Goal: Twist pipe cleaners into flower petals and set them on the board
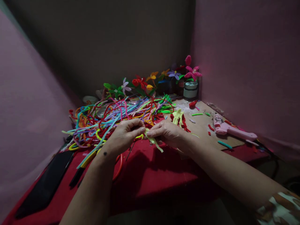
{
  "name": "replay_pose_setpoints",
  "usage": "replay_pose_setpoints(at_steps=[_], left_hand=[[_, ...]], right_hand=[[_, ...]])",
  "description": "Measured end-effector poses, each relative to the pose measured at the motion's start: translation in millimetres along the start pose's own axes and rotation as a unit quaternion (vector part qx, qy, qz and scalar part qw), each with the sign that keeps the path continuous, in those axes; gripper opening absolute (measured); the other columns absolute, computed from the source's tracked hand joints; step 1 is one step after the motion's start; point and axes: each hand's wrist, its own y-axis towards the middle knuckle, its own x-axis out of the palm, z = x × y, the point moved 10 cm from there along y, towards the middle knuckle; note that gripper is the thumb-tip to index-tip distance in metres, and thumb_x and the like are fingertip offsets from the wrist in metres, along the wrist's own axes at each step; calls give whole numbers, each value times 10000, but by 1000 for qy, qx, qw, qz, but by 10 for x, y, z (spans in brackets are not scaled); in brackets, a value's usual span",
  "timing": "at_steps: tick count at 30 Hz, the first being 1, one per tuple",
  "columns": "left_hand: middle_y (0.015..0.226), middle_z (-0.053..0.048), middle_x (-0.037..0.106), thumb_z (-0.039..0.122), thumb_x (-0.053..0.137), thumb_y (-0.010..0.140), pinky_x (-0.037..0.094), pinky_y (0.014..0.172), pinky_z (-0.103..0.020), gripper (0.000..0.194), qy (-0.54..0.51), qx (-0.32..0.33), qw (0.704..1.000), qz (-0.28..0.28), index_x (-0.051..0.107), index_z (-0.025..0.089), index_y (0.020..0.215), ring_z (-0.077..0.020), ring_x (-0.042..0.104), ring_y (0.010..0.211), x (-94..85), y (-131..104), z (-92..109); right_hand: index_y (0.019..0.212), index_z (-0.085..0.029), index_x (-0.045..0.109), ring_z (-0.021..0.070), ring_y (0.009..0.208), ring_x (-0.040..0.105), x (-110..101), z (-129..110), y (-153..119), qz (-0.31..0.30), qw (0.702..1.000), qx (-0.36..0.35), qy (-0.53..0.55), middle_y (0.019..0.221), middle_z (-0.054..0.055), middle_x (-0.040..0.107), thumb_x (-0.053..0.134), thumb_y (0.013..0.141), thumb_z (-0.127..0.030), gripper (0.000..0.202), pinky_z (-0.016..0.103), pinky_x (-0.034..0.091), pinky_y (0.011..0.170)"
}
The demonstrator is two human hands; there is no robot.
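Observation:
Near the middle of the view, a small pale yellow fuzzy piece (153, 141) hangs between my two hands, its loose end pointing down to the right. My left hand (126, 132) pinches its upper left end with thumb and forefinger. The fingers of my right hand (165, 132) are closed on the same piece, close beside my left fingertips. Just behind my right hand lie more pale yellow pieces (178, 116) with dark red ones. A large tangled pile of coloured pipe cleaners (112, 117) spreads behind and left of my hands.
A pink glue gun (234, 130) rests on a cardboard sheet (201, 125) at the right. Fuzzy flowers, one pink (193, 73), stand at the back beside a white-banded jar (190, 90). A black flat object (47, 184) lies on the red cloth (150, 175) at the left.

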Motion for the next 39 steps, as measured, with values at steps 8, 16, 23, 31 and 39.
replay_pose_setpoints(at_steps=[8, 16, 23, 31, 39], left_hand=[[583, 21, 501, 282, 551, 716, 359, 512, -197, 168, -19, -22, 999, 34, 551, 139, 627, -90, 438, 545, 23, 18, 12], [602, 11, 540, 298, 544, 738, 365, 486, -189, 155, -13, -10, 1000, 24, 596, 156, 701, -89, 448, 523, 5, 2, 18], [584, 15, 507, 295, 506, 749, 364, 515, -198, 183, 92, 30, 995, 28, 544, 155, 638, -97, 438, 549, 41, -6, 115], [617, 1, 553, 318, 539, 746, 344, 492, -194, 197, -41, -35, 998, 25, 600, 135, 706, -90, 451, 539, 28, 24, -65], [502, 39, 487, 344, 634, 696, 256, 357, -162, 204, -179, -126, 976, -16, 612, 149, 752, -46, 373, 381, 99, 2, -331]], right_hand=[[538, -99, 609, 40, 368, 319, -84, -122, -4, 33, 994, -51, -92, 411, -31, 479, 667, 655, -306, 245, 214, 217, 397], [678, -103, 657, 52, 395, 377, -42, -83, -6, 5, 999, -39, -10, 486, -17, 532, 617, 695, -264, 167, 209, 256, 395], [538, -111, 586, 45, 393, 358, -4, -44, -20, 1, 1000, -24, -11, 454, -30, 484, 602, 674, -186, 156, 210, 242, 390], [471, -136, 514, 43, 356, 332, -44, -121, -16, 39, 998, -42, -34, 396, -53, 425, 606, 648, -194, 207, 209, 232, 372], [498, -137, 521, 40, 378, 315, -153, -150, 7, 69, 993, -71, -63, 415, -62, 398, 636, 650, -252, 223, 203, 223, 375]])
